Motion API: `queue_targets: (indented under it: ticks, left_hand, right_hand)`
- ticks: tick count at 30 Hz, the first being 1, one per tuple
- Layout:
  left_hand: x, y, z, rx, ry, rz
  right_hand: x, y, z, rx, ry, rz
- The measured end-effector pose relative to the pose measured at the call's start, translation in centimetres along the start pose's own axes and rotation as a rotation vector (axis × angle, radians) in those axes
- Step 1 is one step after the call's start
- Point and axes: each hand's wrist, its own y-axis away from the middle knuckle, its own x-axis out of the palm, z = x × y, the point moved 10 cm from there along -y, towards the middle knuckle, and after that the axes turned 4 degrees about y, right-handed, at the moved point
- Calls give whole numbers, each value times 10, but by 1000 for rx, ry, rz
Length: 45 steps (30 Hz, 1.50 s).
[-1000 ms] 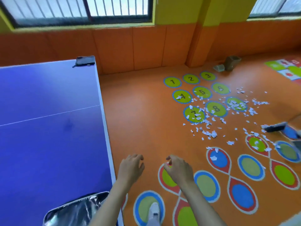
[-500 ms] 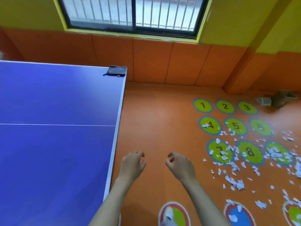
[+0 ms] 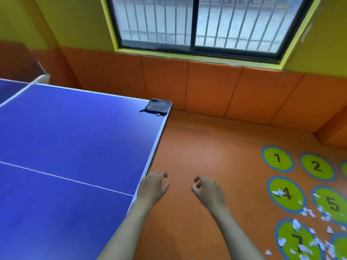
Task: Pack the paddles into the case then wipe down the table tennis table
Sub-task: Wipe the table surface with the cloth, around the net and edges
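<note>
The blue table tennis table [image 3: 75, 147] fills the left half of the view, with its white net [image 3: 20, 91] at the far left. A dark grey folded cloth [image 3: 157, 107] lies on the table's far right corner. My left hand [image 3: 153, 186] hangs just off the table's right edge, fingers loosely curled, holding nothing. My right hand [image 3: 207, 190] is out over the orange floor, fingers loosely curled and empty. No paddles or case are in view.
Orange floor [image 3: 206, 147] runs along the table's right side to an orange padded wall [image 3: 206, 87] under a barred window [image 3: 197, 25]. Numbered green floor circles [image 3: 277, 159] and scattered white paper scraps [image 3: 308, 235] lie at the right.
The view has swung left and up along the table's right side. The silver case at the near edge has dropped out of view. The cloth on the corner looks closer. Both hands stay empty.
</note>
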Motion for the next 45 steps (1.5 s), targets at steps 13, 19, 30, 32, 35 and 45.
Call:
queue_targets:
  ticks: [13,19,30,32,35,45]
  left_hand:
    - [-15,-251,120,-255,47,-72]
    - [-23,-358,173,-333,71,-69]
    - [7,-459,245,-647,351,-69]
    - [18,-468,255,-696,366,-66]
    - [32,-476,270,-803,323,-59]
    - [82,-469,301,-1060,53,-99]
  right_hand:
    - [1,-311,114,-230,109,49]
    - [7,-439,163,-282,138,74]
    - [53,-609,229,-510,101,321]
    - [70,-634,238,-571,126,413]
    - [96,-673,246,-661,187,450]
    - [166,-735,272,-1074,263,326]
